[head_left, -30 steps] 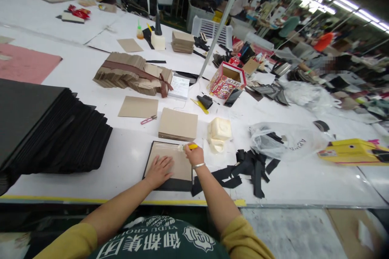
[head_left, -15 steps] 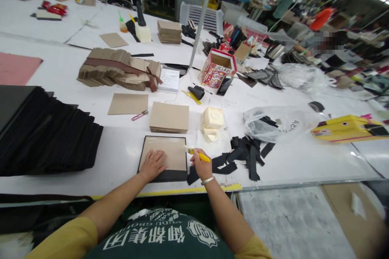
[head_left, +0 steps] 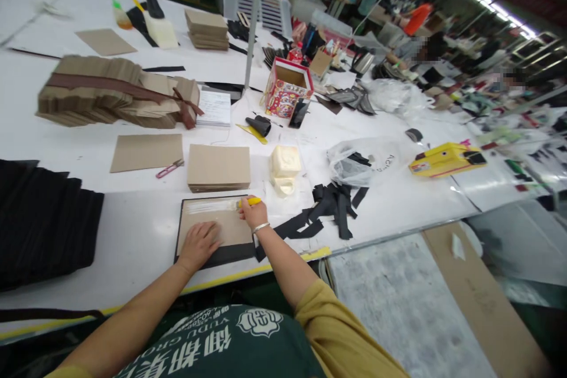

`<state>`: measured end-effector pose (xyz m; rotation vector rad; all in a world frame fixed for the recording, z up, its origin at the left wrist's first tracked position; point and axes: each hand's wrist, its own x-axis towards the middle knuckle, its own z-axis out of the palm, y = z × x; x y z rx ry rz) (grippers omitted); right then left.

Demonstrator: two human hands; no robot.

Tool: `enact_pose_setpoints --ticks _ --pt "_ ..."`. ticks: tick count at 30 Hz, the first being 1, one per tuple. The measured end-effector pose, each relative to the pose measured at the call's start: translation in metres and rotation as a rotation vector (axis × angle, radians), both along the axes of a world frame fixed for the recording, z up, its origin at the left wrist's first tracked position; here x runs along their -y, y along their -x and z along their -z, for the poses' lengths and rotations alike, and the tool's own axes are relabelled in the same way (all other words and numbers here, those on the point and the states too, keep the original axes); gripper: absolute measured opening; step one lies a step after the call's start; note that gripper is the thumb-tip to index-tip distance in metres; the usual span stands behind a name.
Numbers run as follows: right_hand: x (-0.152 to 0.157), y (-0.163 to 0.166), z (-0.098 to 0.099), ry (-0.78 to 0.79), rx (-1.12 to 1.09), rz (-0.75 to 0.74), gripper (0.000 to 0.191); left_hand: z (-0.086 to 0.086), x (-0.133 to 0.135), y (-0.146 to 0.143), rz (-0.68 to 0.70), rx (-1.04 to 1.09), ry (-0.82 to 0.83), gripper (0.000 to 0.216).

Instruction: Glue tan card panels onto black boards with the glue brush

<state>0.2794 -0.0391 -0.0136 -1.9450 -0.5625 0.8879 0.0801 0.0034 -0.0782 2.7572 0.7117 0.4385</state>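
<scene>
My left hand [head_left: 199, 244] lies with fingers spread on a tan board [head_left: 234, 227], which rests on a slightly larger black sheet [head_left: 228, 255]. The black shows along the board's edges, widest at the near side. In my right hand [head_left: 254, 214] is a yellow-handled brush [head_left: 250, 202], its bristles on the board's upper right. Wet whitish streaks run along the board's far edge. Just beyond the right hand stands a cream-coloured glue container [head_left: 284, 170]. Black strips [head_left: 334, 212] lie in a heap to the right.
A stack of tan boards [head_left: 218, 166] sits behind the work, with a single board [head_left: 146, 152] and pink thread snips [head_left: 170, 169] beside it. A tall black stack [head_left: 48, 224] is at left. A metal pole [head_left: 254, 23] rises from the table. Other people work far off.
The brush has moved from the board's right edge inward, along its far edge, and the white streaks there are more visible. The camera view has shifted to the right.
</scene>
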Motion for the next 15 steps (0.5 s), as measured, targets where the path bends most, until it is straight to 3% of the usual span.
enact_pose_setpoints --ticks 3,7,12,15 --pt "0.061 -0.044 -0.015 0.034 0.093 0.088 0.031 0.005 -0.001 0.002 0.010 0.022 -0.017 0.035" --pt "0.131 -0.061 -0.019 0.034 0.319 -0.017 0.033 0.005 -0.001 0.003 0.028 0.045 -0.030 0.032" --pt "0.173 -0.016 0.027 0.191 0.783 -0.358 0.020 0.001 0.001 0.002 0.037 0.037 -0.015 0.029" --pt "0.179 0.011 0.055 0.222 0.945 -0.452 0.019 0.000 0.003 0.000 0.031 0.031 -0.015 0.029"
